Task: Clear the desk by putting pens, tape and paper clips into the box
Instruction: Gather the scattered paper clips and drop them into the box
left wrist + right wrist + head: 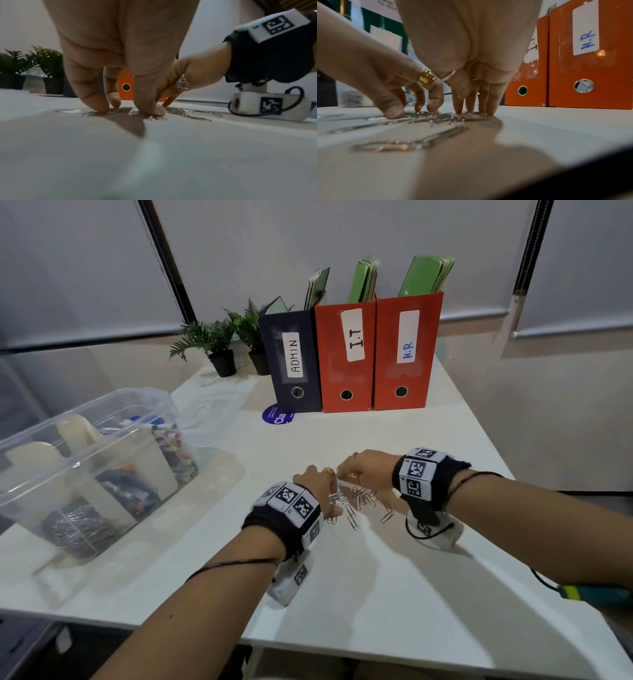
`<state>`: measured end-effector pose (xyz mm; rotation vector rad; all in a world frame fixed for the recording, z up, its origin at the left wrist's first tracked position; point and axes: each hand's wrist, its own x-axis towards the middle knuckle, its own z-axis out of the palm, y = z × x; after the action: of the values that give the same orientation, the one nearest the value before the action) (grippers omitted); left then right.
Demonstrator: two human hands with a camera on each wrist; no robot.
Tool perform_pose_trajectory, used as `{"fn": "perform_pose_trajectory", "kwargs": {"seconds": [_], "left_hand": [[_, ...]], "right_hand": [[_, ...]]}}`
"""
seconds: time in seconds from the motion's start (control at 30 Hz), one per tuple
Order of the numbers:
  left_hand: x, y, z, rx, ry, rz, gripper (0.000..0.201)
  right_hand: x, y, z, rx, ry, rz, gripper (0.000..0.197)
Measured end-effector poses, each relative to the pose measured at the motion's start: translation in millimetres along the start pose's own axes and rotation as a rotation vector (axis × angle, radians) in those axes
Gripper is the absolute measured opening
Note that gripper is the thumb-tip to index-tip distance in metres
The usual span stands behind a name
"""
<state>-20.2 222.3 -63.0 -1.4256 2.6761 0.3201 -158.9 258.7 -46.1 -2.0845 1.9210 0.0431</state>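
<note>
Head view, centre of the frame: both hands work a scatter of paper clips (356, 501) on the white desk (394, 577), the step in hand being the gathering of clips for the box (85, 470). The left hand (317, 484) has its fingers curled down, fingertips (101, 108) pressing on clips but not yet closed round them. The right hand (363, 467) stands on nearly straight fingers at the far edge of the pile, holding nothing. Next, by the look of it, the clips must be raked together, pinched up and carried to the middle left of the frame. There the clear plastic box stands well apart from the clips, already holding marker pens (164, 428) at its back, cream dividers, and a silvery mass at its front, probably clips. 3 file boxes (346, 354), upper centre, hold green folders.
</note>
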Motion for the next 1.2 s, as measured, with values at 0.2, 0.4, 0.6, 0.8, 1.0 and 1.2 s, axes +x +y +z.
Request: {"fn": "perform_pose_trajectory", "kwargs": {"seconds": [0.2,0.4,0.6,0.8,1.0,1.2], "left_hand": [[2.6,-2.0,-4.3,0.007,-0.040,0.099,0.015],[2.4,-1.2,2.3,-0.008,-0.069,0.088,0.038],[0.0,4.0,8.8,0.034,-0.052,0.161,0.040],[-1.6,5.3,7.6,-0.018,-0.027,0.194,0.025],[0.1,8.2,6.4,0.039,-0.049,0.174,0.026],[0.9,7.9,7.8,0.075,-0.042,0.143,0.022]], "right_hand": [[-12.8,9.8,15.9,-0.035,0.004,-0.080,0.028],[-13.1,6.2,16.9,-0.035,0.065,-0.024,0.044],[-11.1,6.5,20.2,-0.023,0.087,0.019,0.029],[-14.3,3.1,20.5,-0.018,0.034,0.021,0.025],[-19.4,-3.0,19.7,-0.068,0.038,-0.015,0.025],[-20.1,-6.5,18.0,-0.115,0.023,-0.035,0.025]]}}
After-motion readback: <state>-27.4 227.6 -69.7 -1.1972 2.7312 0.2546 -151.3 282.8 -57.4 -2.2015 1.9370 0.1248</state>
